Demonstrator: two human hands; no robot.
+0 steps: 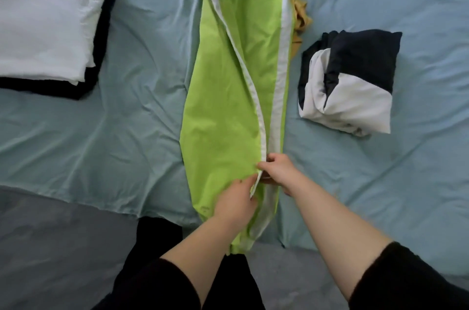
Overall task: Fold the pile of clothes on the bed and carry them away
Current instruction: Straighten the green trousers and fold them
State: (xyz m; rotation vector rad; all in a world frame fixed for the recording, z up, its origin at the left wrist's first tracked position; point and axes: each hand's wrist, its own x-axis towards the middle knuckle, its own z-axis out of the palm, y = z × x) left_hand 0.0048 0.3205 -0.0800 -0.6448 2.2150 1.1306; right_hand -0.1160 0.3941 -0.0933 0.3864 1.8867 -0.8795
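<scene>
Head cam, the only view I've got: I'm mid-fold on the lime-green track pants. They're laid lengthwise down the middle of the bed, waistband at the far end, cuffs hanging off the near edge toward me. One leg looks already flipped over the other, so I'd call this the lining-up step. My left hand pinches the white side stripe near the cuff, and my right hand has its fingers curled onto the same seam just above, both clamped on fabric.

Next, I reckon, is squaring the two stripes, then bringing the cuffs up toward the waistband. That needs a flat pull, since this stuff looks thin, slick and crinkly, like windbreaker nylon, and probably slides.

The light-blue sheet is soft and rumpled. Off to the left there's a folded stack, white on top of black, looks like cotton. To the right is a black-and-white bundle, loosely folded, and a crumpled mustard cloth peeks out beside the pants, not yet folded.
</scene>
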